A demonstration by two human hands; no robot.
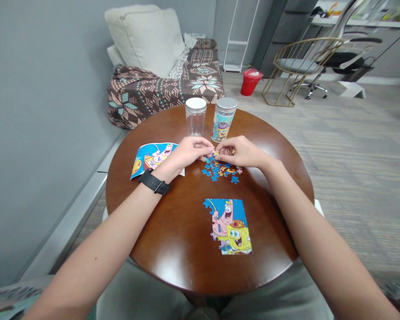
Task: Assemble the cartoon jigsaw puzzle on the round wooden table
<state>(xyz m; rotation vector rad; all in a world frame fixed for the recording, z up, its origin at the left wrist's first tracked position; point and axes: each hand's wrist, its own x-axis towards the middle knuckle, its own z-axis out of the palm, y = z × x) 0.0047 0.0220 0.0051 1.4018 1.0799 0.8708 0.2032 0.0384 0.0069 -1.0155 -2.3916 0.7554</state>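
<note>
Loose jigsaw puzzle pieces (216, 170), blue, yellow, red and pink, lie heaped in the middle of the round table. Over the heap's far left side, my left hand (194, 152) pinches a small puzzle piece, mostly hidden by the fingertips. My right hand (239, 150) reaches in from the other side, its thumb and forefinger closed on a puzzle piece at the heap's far edge. Both hands' fingertips nearly meet. Closer to me rests a partly joined cartoon puzzle (235, 229) with a ragged left edge. A printed picture sheet (146, 155) lies partly under my left forearm.
Behind my hands stand a clear jar (195, 120) with a white lid and a cartoon-printed jar (223, 121) with a silver lid. The wooden table (173, 231) has a rounded edge. Beyond it are a draped sofa (166, 91), a red bin (251, 82) and a wire-framed chair (296, 66).
</note>
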